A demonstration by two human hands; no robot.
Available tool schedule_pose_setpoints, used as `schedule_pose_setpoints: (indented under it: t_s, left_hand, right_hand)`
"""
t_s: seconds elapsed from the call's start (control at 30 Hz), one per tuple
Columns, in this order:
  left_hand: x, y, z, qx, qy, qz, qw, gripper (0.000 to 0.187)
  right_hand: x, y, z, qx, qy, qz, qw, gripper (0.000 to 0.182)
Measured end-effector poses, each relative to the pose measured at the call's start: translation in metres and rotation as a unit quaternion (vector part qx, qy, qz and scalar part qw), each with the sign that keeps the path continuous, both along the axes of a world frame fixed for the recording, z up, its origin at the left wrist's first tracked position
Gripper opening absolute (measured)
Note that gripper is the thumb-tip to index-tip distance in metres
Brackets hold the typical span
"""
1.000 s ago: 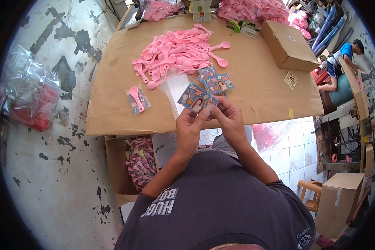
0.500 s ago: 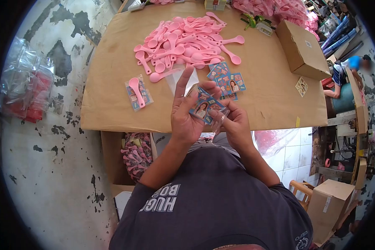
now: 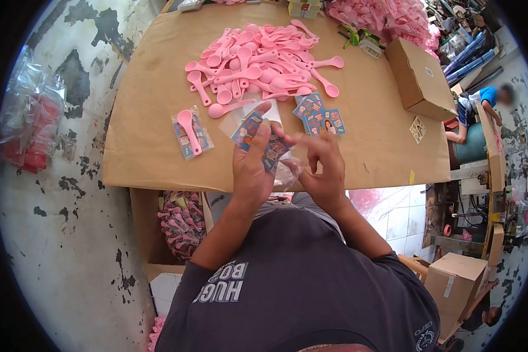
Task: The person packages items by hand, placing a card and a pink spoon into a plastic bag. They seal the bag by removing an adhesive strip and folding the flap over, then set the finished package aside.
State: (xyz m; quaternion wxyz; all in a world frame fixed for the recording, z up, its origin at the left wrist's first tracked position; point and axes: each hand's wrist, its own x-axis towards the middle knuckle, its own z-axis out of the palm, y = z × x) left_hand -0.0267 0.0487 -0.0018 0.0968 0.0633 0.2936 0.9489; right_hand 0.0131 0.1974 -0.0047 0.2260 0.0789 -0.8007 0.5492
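Note:
My left hand (image 3: pixel 253 167) is closed around blue printed cards (image 3: pixel 250 126), its thumb lying across them. A clear plastic bag (image 3: pixel 284 176) hangs at their lower edge, below the fingers. Close on the right, my right hand (image 3: pixel 325 173) has curled fingers, slightly blurred, with the thumb pinching the bag's edge. Just beyond the hands lie more blue cards (image 3: pixel 333 122) and a white sheet (image 3: pixel 268 108), partly covered. To the left, a pink spoon (image 3: pixel 189 132) rests on a bagged card (image 3: pixel 204 138). A big heap of pink spoons (image 3: pixel 264 61) lies behind.
The brown-covered table (image 3: pixel 141 76) carries a cardboard box (image 3: pixel 419 79) at right and bagged pink items (image 3: pixel 381 17) at the back. A small sticker sheet (image 3: pixel 416 129) lies near the box. Below the table is a carton of packed spoons (image 3: pixel 182 226). Another person (image 3: pixel 481 102) sits far right.
The cards in my left hand have turned, and one now stands up past the thumb. My left fingers have folded in; my right hand has shifted slightly, fingers lifted and curled. The view moved slightly.

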Motion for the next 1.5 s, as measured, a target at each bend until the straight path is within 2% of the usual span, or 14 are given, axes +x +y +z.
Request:
schedule_pose_setpoints:
  t_s: [0.07,0.1,0.2,0.27,0.37,0.4,0.47,0.53,0.57,0.8,0.9,1.03,1.3,1.5]
  left_hand:
    - [-0.006,-0.006,-0.008,0.044,-0.020,0.003,0.999,0.042]
    - [-0.011,-0.009,-0.013,0.088,-0.041,0.006,0.995,0.040]
    - [-0.027,-0.030,-0.024,0.136,-0.082,0.042,0.986,0.037]
    - [-0.026,-0.041,-0.022,0.094,-0.084,0.071,0.989,0.036]
    - [-0.019,-0.040,-0.016,0.077,-0.059,0.084,0.992,0.036]
    - [-0.014,-0.034,-0.012,0.077,-0.059,0.074,0.993,0.036]
    - [-0.006,-0.025,-0.007,0.077,-0.051,0.063,0.994,0.037]
    - [0.001,-0.019,-0.011,0.079,-0.045,0.036,0.995,0.038]
    - [0.003,-0.019,-0.012,0.068,-0.037,0.041,0.996,0.039]
    - [0.003,-0.043,-0.020,0.040,-0.037,0.120,0.991,0.039]
    - [-0.007,-0.054,-0.022,0.049,-0.026,0.217,0.975,0.042]
    - [-0.022,-0.067,-0.020,0.104,0.037,0.250,0.962,0.042]
    - [-0.028,-0.046,0.001,0.116,0.072,0.248,0.959,0.046]
    - [-0.017,-0.011,0.005,0.086,0.084,0.203,0.972,0.046]
  right_hand:
    - [-0.002,0.012,-0.002,0.191,0.174,0.076,0.963,0.035]
    - [0.004,0.007,0.008,0.165,0.127,0.072,0.975,0.019]
    - [-0.013,0.029,0.016,0.172,0.150,0.058,0.972,0.019]
    - [-0.039,0.055,0.030,0.171,0.093,-0.005,0.981,0.011]
    - [-0.103,0.086,0.049,0.216,0.017,-0.018,0.976,0.020]
    - [-0.128,0.098,0.044,0.216,0.023,-0.022,0.976,0.020]
    - [-0.177,0.121,0.012,0.343,0.099,-0.025,0.934,0.030]
    - [-0.207,0.128,-0.008,0.403,0.097,-0.026,0.910,0.031]
    - [-0.215,0.128,-0.013,0.460,0.088,-0.024,0.883,0.032]
    - [-0.197,0.128,0.006,0.484,0.051,-0.019,0.874,0.028]
    - [-0.164,0.127,0.032,0.405,0.131,-0.075,0.902,0.023]
    - [-0.094,0.101,0.060,0.027,0.041,-0.052,0.997,0.013]
    - [-0.004,0.048,0.012,-0.255,-0.111,0.034,0.960,0.017]
    - [0.011,0.024,0.004,-0.358,-0.168,0.099,0.913,0.017]
